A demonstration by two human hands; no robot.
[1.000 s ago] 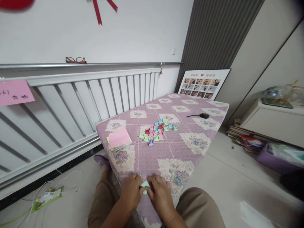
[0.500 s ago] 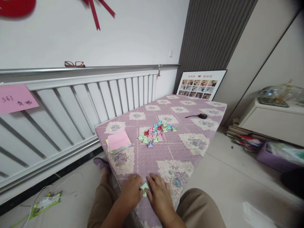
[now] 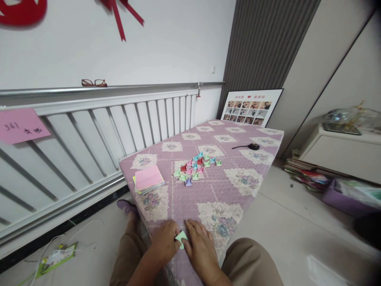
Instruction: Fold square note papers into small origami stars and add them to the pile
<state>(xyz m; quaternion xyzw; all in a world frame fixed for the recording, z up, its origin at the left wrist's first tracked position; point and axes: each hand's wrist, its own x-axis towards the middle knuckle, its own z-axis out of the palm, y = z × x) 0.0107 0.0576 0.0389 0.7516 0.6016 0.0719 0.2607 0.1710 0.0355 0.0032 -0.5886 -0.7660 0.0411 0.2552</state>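
A small light green folded paper (image 3: 181,237) lies on the purple floral tablecloth (image 3: 190,198) near the table's front corner. My left hand (image 3: 165,240) pinches its left edge with curled fingers. My right hand (image 3: 200,244) rests flat on the cloth at its right side, thumb on the paper and fingers stretched forward. Farther up the table sit several small folded paper pieces (image 3: 195,166) in green, pink, blue, red and purple. To their left is a stack of coloured paper sheets (image 3: 149,178), pink on top.
A black object with a strap (image 3: 253,146) lies at the table's far right. A white radiator (image 3: 143,123) runs along the left side, with glasses (image 3: 94,83) on the ledge above. A framed photo board (image 3: 251,107) leans behind the table. My knees flank the front corner.
The green paper has turned slightly between my fingers, and my left fingers have curled in a little more at its edge. Otherwise the view has barely shifted.
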